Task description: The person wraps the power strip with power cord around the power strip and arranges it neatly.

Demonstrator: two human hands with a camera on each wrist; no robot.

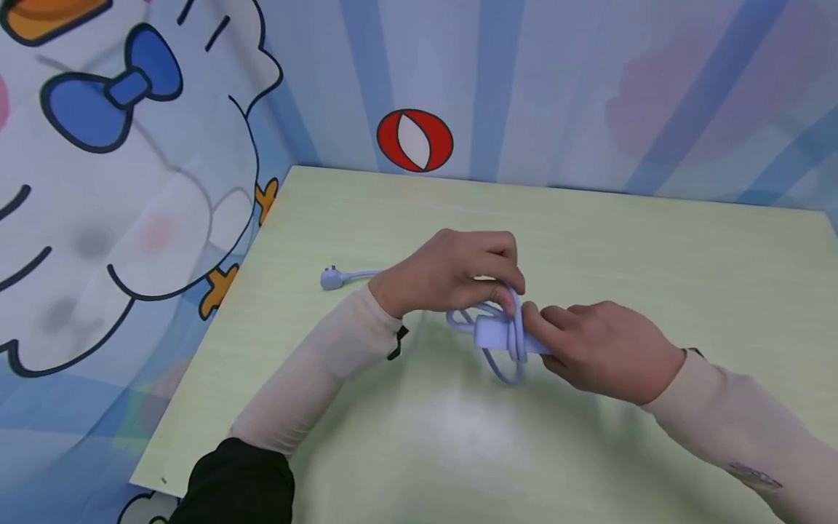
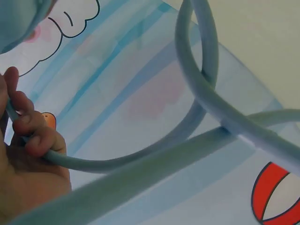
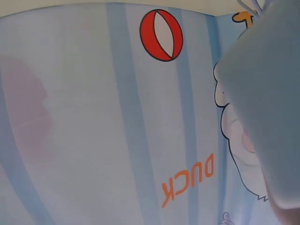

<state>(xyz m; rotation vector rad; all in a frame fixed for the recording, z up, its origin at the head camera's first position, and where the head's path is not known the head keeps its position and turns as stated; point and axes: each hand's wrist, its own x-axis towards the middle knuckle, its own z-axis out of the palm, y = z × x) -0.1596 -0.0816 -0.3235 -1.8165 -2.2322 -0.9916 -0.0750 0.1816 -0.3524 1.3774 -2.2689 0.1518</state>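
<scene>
My right hand (image 1: 602, 349) grips one end of a pale lilac power strip (image 1: 491, 332), which sticks out to the left past the fingers. Its cord (image 1: 499, 375) is looped around the body, with several loose bends on the left side. Above the strip, my left hand (image 1: 452, 273) pinches the cord between thumb and fingers. In the left wrist view, fingers (image 2: 35, 136) curl around the cord (image 2: 108, 165), and crossing cord loops fill the right. The strip's body (image 3: 262, 93) looms large and close in the right wrist view. Its sockets do not show.
The cord's plug (image 1: 332, 278) lies on the pale table (image 1: 458, 451), left of the left hand. A printed cloth wall (image 1: 543, 87) with a red and white ball stands behind the table's back edge, and a cartoon duck backdrop (image 1: 164, 196) runs along the left side.
</scene>
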